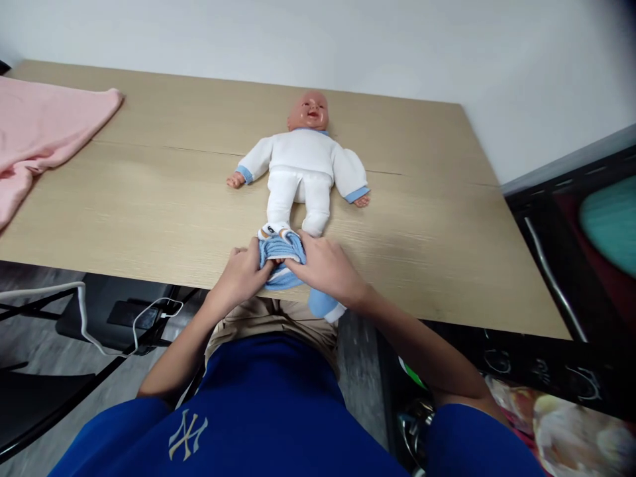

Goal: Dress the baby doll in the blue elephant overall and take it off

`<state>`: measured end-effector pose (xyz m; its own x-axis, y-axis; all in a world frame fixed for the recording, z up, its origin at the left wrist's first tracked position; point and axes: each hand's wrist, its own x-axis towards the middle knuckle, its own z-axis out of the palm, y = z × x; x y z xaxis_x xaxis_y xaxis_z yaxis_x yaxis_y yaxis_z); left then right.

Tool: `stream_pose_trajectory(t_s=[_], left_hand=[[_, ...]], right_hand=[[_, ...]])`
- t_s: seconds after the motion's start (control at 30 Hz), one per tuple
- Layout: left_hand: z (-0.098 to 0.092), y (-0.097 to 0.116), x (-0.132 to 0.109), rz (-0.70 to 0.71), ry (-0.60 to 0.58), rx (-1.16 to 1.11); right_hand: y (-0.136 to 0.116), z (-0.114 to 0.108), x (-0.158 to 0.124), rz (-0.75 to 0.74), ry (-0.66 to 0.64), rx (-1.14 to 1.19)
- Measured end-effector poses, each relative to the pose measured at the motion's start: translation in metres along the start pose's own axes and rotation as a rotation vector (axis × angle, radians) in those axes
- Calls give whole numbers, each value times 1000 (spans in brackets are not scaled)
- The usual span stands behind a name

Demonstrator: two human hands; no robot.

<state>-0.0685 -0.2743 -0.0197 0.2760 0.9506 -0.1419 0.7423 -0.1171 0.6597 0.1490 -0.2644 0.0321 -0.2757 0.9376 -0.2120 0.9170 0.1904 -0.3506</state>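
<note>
A baby doll [303, 156] in a white long-sleeved top with blue cuffs and white leggings lies on its back, its feet toward me. At its feet, a bunched blue-and-white striped baby garment [281, 248] is pinched between my hands. My left hand [243, 271] grips the left side of its opening, thumb inside. On the other side my right hand [328, 265] holds the opening and covers the doll's nearby foot. A blue piece with a white end [325, 305] hangs below my right hand at the table edge; whether it joins the garment I cannot tell.
The wooden table [422, 218] stands against a white wall. A pink cloth [44, 126] lies at its left end. Below on the left are a black chair [99, 318] and a white cable [82, 305]. Bagged items [571, 424] sit at the lower right.
</note>
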Motion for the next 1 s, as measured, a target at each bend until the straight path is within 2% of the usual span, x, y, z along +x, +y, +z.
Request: stream_pose_trajectory(t_s=[0.1,0.2,0.27,0.43,0.5,0.63,0.73,0.8,0.87,1.0], left_hand=[[3,-8,6,20,33,106],[11,-18,15,65,93,125],[17,-25,21,95,131,29],[26,-38,32,245,208,-401],[23,-40,35,290,224,-436],[2,-48,45,397,192,-311],[-22,-56,64,551,127,-279],[-38,-59,81,626,41,-286],[-53,-61,97,631,-62,-300],[-75,-58,112,491,-231,-350]], right_hand=[[1,6,-3,-7,61,-55],[8,14,0,-35,93,-8],[16,19,5,-66,97,66],[42,28,21,-200,170,391],[50,29,25,-274,226,501],[63,24,34,-410,348,569],[71,18,49,-498,356,589],[77,16,63,-541,327,604],[82,13,75,-567,253,632],[95,-3,80,-563,73,611]])
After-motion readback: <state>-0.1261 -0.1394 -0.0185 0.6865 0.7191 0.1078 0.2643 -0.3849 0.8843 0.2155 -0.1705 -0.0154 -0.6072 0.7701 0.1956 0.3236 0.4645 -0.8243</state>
